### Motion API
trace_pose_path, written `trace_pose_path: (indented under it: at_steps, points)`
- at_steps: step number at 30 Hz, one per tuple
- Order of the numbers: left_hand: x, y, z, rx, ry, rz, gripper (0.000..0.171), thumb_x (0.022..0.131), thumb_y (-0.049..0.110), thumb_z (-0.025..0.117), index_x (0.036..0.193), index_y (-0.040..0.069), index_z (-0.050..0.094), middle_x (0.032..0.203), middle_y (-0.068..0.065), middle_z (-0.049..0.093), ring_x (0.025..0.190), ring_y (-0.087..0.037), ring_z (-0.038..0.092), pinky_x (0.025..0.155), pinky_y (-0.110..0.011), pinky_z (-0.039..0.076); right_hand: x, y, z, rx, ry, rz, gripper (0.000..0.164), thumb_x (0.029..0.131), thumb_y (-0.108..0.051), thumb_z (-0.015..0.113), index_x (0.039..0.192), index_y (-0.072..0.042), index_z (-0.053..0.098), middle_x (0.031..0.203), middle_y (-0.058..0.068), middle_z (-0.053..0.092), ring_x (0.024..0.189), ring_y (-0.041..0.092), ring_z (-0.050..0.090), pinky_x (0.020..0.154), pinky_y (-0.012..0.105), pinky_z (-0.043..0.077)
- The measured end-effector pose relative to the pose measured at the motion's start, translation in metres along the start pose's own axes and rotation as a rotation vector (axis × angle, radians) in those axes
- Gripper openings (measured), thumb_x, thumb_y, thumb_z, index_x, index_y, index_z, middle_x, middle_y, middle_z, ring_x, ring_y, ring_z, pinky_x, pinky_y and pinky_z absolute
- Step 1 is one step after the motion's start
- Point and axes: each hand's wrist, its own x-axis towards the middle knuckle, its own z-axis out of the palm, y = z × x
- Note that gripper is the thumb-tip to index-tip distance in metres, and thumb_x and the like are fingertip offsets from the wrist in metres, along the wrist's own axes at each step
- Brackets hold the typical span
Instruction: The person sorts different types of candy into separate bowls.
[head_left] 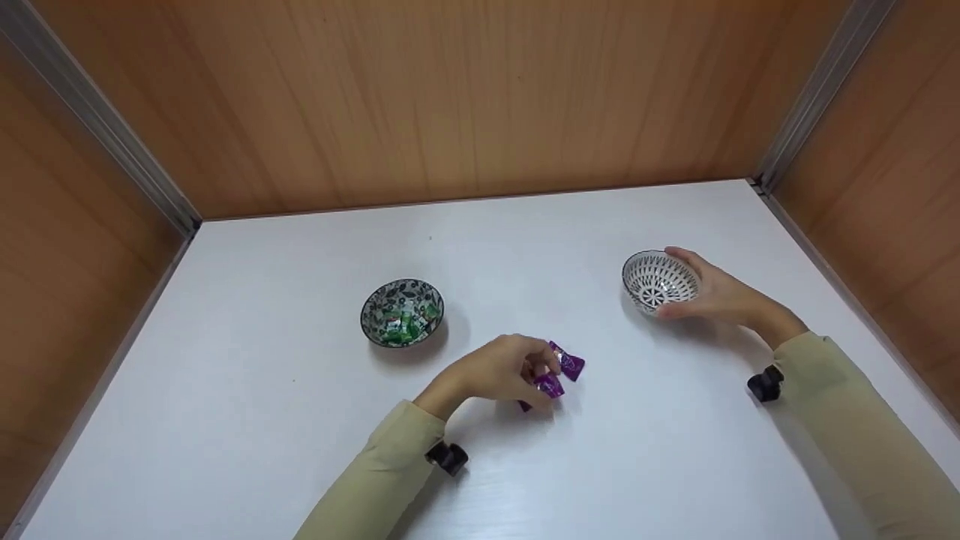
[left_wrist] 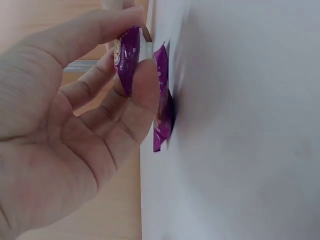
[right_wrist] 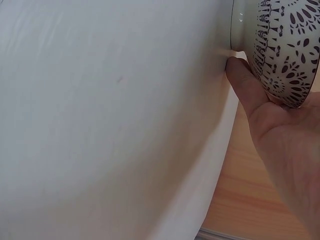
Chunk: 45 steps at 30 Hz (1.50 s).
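My left hand [head_left: 504, 369] pinches a purple-wrapped candy [left_wrist: 128, 62] between thumb and fingertips, just above the white table. Beside it, a second purple candy [head_left: 571, 366] lies on the tabletop. Another bit of purple wrapper [head_left: 524, 406] peeks out below the hand, mostly hidden. On the right, my right hand [head_left: 716, 294] holds a small white bowl [head_left: 651, 279] with a dark pattern, thumb on the near side and fingers at the far rim. The right wrist view has the bowl's patterned outside [right_wrist: 285, 55] against the thumb; no contents are visible in it.
Left of centre stands a dark floral bowl [head_left: 371, 315] with several green-wrapped candies [head_left: 405, 326] inside. Wooden panels [head_left: 480, 97] wall the white table [head_left: 225, 375] at the back and both sides.
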Motion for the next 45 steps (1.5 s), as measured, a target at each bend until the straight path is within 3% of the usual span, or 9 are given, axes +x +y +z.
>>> trace_pose_path:
  at_steps: [10,17,23,28,33,36,42,45]
  points:
    - [0.036,0.01,0.01,-0.128,0.057,0.032,0.031,0.08,0.01,0.087,0.106,0.01,0.069,0.09,0.002,0.065,0.075,-0.01,0.064,0.07,-0.021,0.053,0.001,0.0,0.002,0.01,0.004,0.002,0.116,0.079,-0.046,0.086,0.164,-0.021,0.011,0.162,0.023,0.024,0.144,0.044,0.025,0.112,0.072,0.019]
    - [0.061,0.023,0.015,-0.295,0.13,-0.004,0.034,0.08,0.017,0.089,0.107,0.014,0.069,0.095,0.002,0.069,0.076,-0.014,0.071,0.067,-0.035,0.06,0.0,0.0,0.004,0.012,0.019,0.04,0.116,0.079,-0.049,0.086,0.163,-0.023,0.011,0.162,0.023,0.022,0.144,0.046,0.024,0.112,0.074,0.017]
    - [0.085,0.028,0.016,-0.275,0.241,0.008,0.035,0.079,0.023,0.09,0.107,0.015,0.07,0.093,0.004,0.07,0.079,-0.013,0.071,0.068,-0.027,0.058,0.0,0.001,0.004,0.013,0.021,0.023,0.116,0.079,-0.05,0.085,0.163,-0.023,0.01,0.159,0.024,0.026,0.14,0.046,0.03,0.111,0.074,0.02]
    - [0.107,0.029,0.025,-0.447,0.362,0.0,0.037,0.079,0.018,0.09,0.11,0.011,0.07,0.095,0.002,0.071,0.087,-0.014,0.068,0.071,-0.027,0.059,0.001,0.002,0.004,0.032,0.02,0.006,0.116,0.079,-0.049,0.085,0.163,-0.023,0.011,0.159,0.021,0.027,0.138,0.042,0.033,0.111,0.071,0.023]
    - [0.122,0.037,0.03,-0.606,0.419,-0.011,0.04,0.077,0.009,0.09,0.112,0.007,0.071,0.096,-0.001,0.067,0.089,-0.013,0.064,0.072,-0.029,0.06,0.001,0.001,0.003,0.03,0.001,-0.007,0.116,0.08,-0.049,0.084,0.164,-0.022,0.009,0.16,0.022,0.025,0.14,0.044,0.031,0.111,0.071,0.025]
    - [0.128,0.043,0.029,-0.595,0.381,-0.003,0.041,0.075,0.008,0.091,0.112,0.006,0.072,0.095,-0.002,0.066,0.089,-0.013,0.063,0.072,-0.029,0.06,0.0,0.002,0.001,0.05,-0.003,-0.014,0.115,0.081,-0.043,0.085,0.164,-0.022,0.009,0.16,0.024,0.025,0.141,0.046,0.031,0.11,0.071,0.026]
    - [0.132,0.046,0.023,-0.491,0.189,0.047,0.035,0.076,0.006,0.09,0.109,0.007,0.077,0.094,-0.003,0.069,0.087,-0.017,0.068,0.073,-0.032,0.061,-0.003,0.004,0.001,0.092,-0.013,-0.03,0.113,0.083,-0.037,0.085,0.164,-0.022,0.008,0.159,0.022,0.027,0.137,0.043,0.035,0.111,0.069,0.025]
    - [0.133,0.044,0.019,-0.474,0.171,0.037,0.039,0.076,0.006,0.089,0.112,0.006,0.077,0.093,-0.003,0.07,0.084,-0.017,0.069,0.072,-0.034,0.061,-0.002,0.005,0.004,0.108,-0.017,-0.051,0.11,0.084,-0.032,0.083,0.164,-0.02,0.008,0.157,0.023,0.03,0.133,0.04,0.038,0.109,0.064,0.029]
